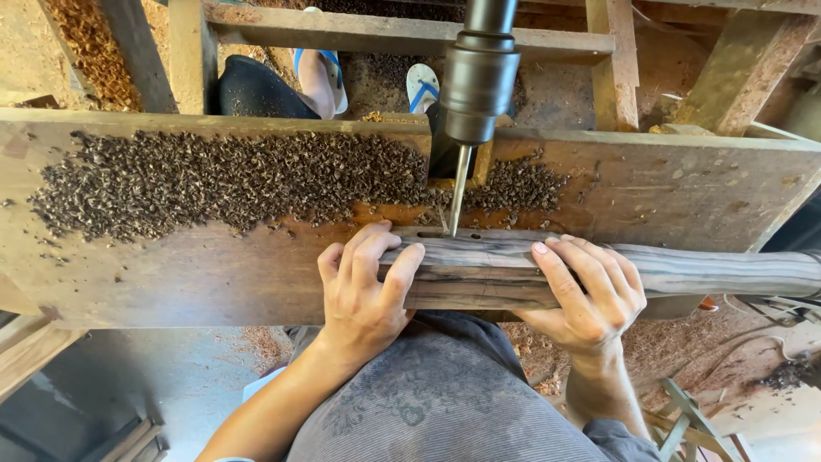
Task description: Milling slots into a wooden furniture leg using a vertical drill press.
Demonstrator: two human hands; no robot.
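Left hand [363, 287] fingers [369, 252] curled, pressed together over the near end of a long grey-brown streaked wooden piece [684, 272]. Right hand [590, 295] fingers [571, 275] wrapped over the same piece, slightly spread. Lying flat across a worn brown wooden tabletop [154, 278], running off to the right. Between both hands, touching the wood's top at a small slot, a thin steel drill bit [459, 190] under a dark cylindrical chuck [477, 81]. Behind, spread over the tabletop, dark wood shavings [222, 180].

Woodworking workshop: drill press chuck [477, 81] with bit over worn plank table [171, 274], dark wood chips [231, 180] heaped along far edge, sawdust [94, 43] on floor, rough timber frame [402, 36].
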